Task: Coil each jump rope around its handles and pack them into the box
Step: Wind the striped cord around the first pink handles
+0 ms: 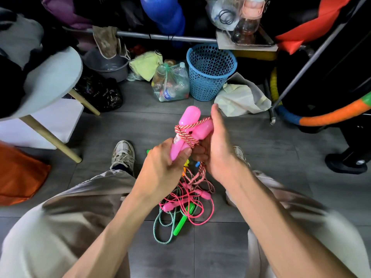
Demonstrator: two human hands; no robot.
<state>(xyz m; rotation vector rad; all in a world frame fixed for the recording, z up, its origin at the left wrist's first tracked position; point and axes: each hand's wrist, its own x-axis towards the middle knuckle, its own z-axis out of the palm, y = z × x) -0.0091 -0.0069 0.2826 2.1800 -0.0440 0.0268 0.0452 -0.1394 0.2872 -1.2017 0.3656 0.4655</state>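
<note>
My left hand (164, 167) grips the lower ends of two pink jump-rope handles (189, 119), which cross each other in front of me. A pink-and-white twisted rope (185, 134) is wound several turns around them. My right hand (217, 149) holds the rope at the right side of the handles, fingers curled under. The rope's loose length hangs down to a tangled pile of ropes (186, 201) on the floor between my feet, with a thin pink rope, a green-handled rope (181, 222) and a teal-white cord. No box is clearly in view.
A blue mesh basket (210, 73), a bag of plastic bottles (170, 83) and a pale cloth bag (241, 99) stand on the grey tiled floor ahead. A round stool with wooden legs (50, 77) is at left. A padded hoop (331, 115) curves at right.
</note>
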